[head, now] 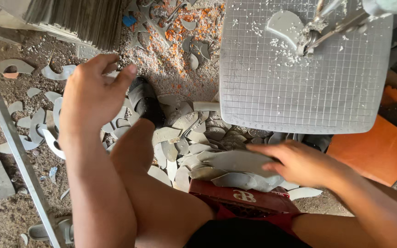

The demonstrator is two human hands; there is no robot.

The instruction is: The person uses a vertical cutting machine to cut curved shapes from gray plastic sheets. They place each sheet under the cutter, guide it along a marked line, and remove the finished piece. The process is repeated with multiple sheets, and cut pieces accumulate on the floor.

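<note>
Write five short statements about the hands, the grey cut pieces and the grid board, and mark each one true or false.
1. The right hand rests on a stack of grey cut pieces. True.
2. The left hand grips a hammer. False: it is raised with fingers spread and holds nothing.
3. A grey piece lies on the grid board by the metal tool. True.
4. The grid board is bright red. False: it is pale grey.
5. Grey offcuts litter the ground. True.
</note>
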